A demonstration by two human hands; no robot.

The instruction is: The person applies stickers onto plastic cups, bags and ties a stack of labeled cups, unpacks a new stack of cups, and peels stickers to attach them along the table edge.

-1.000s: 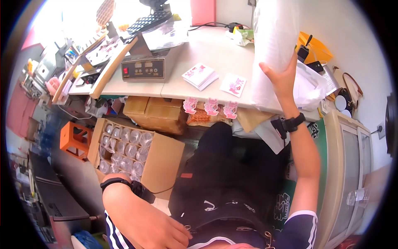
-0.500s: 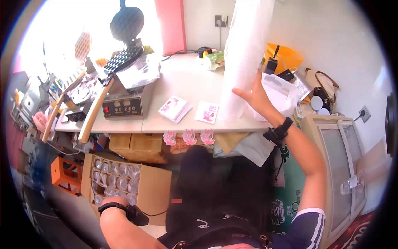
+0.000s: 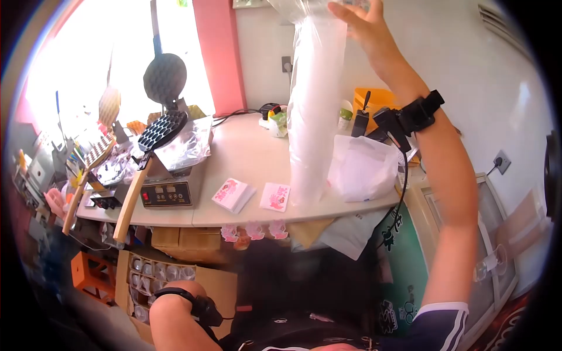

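Observation:
A tall white roll in clear plastic [image 3: 316, 111] stands upright at the table's front part. At its top end, my right hand [image 3: 369, 23] has its thumb across the loose plastic, with the fingers partly cut off by the upper frame edge. My left hand [image 3: 178, 322] is low at the left, bent down below its black wrist strap; its fingers are out of frame. Left of the roll's base lie a single printed card [image 3: 275, 197] and a stack of similar cards [image 3: 233, 195]. A white plastic bag [image 3: 364, 169] sits right of the roll.
A waffle iron [image 3: 164, 131] with a wooden handle stands on the table's [image 3: 246, 152] left part. Beneath are an open carton of wrapped cups [image 3: 213, 281] and an orange stool [image 3: 88, 275]. A yellow container [image 3: 374, 98] is behind the bag; a glass-fronted cabinet [image 3: 451, 210] stands right.
My right hand has moved up along the roll to its top end. The view has tilted upward, and the fingers of my left hand have left the frame.

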